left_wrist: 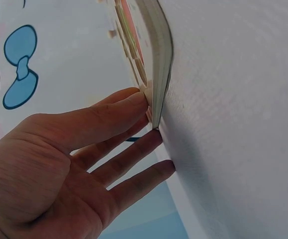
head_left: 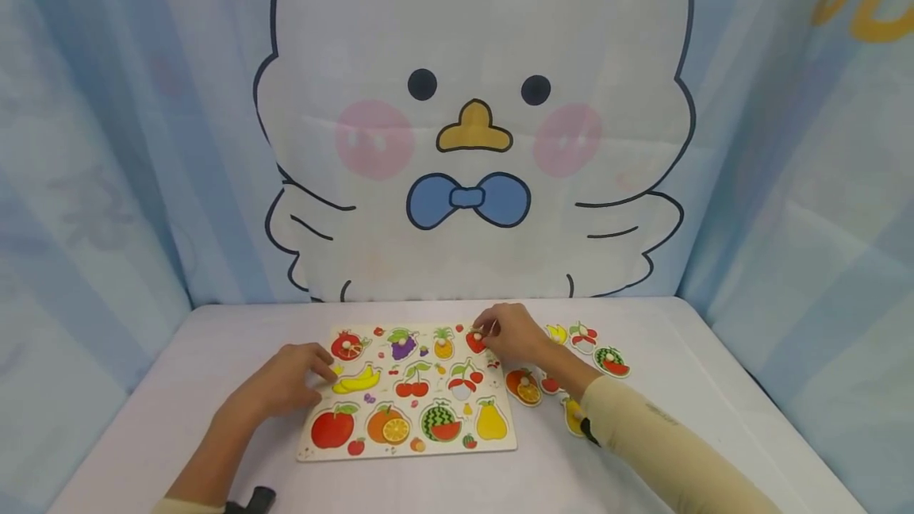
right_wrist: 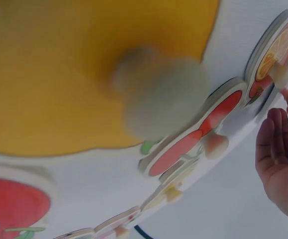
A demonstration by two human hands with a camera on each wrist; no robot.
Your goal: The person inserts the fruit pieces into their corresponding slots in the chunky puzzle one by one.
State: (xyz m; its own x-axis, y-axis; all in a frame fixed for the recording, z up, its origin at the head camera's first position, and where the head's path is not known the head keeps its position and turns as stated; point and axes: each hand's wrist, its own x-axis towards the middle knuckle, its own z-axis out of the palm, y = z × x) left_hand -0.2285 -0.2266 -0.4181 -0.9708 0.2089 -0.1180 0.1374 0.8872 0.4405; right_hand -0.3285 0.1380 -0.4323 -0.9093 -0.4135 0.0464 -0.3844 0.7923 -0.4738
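A fruit puzzle board lies flat on the table. Along its back row, a pomegranate piece, a grape piece and a pineapple piece sit in their places. At the back right corner, my right hand pinches a strawberry piece, its fingertips covering the knob. My left hand touches the board's left edge; in the left wrist view, the thumb meets that edge while the other fingers extend to the table, fairly straight.
Loose knobbed pieces lie right of the board: an orange, a watermelon, a lychee-like piece, bananas, a red piece and a pear, partly under the right sleeve. A printed curtain stands behind the table.
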